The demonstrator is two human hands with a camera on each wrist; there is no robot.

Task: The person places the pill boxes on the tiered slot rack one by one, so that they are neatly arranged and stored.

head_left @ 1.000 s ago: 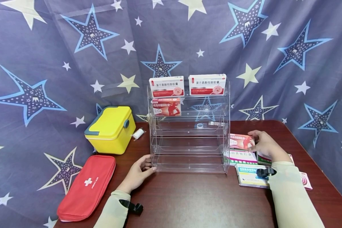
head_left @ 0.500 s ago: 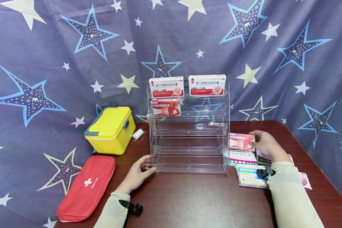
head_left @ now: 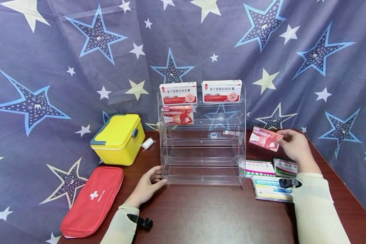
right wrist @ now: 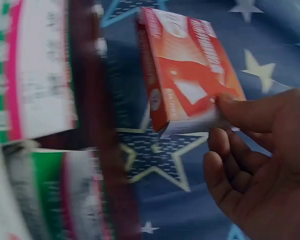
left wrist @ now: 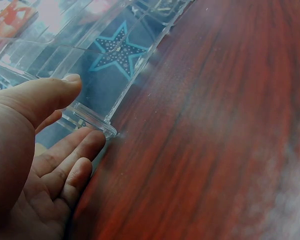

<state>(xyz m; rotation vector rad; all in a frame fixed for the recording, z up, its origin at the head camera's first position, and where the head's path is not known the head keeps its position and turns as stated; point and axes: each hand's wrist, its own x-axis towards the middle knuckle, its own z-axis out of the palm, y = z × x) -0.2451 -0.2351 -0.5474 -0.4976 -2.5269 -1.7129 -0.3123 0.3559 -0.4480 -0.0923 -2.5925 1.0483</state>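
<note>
A clear acrylic tiered display rack (head_left: 202,171) stands mid-table. My left hand (head_left: 147,184) holds its lower left front corner, fingers at the side wall and thumb at the front; the left wrist view shows the thumb (left wrist: 60,92) over the corner. My right hand (head_left: 296,147) pinches a red-pink medicine box (head_left: 264,139) by one end, raised right of the rack. In the right wrist view the thumb lies on the box's printed face (right wrist: 192,70). White-and-red boxes (head_left: 179,93) fill the top tier, with a red medicine box (head_left: 178,115) on the left below.
Green-and-white medicine boxes (head_left: 259,168) and a blue-yellow-white box (head_left: 269,188) lie right of the rack. To the left are a yellow case (head_left: 119,139), a white wrapped roll (head_left: 147,143) and a red first-aid pouch (head_left: 93,201). A starry curtain (head_left: 183,40) hangs behind.
My right hand has lifted the red-pink medicine box up and slightly right, off the spot behind the green-and-white boxes, tilting it. The left hand and rack have stayed still.
</note>
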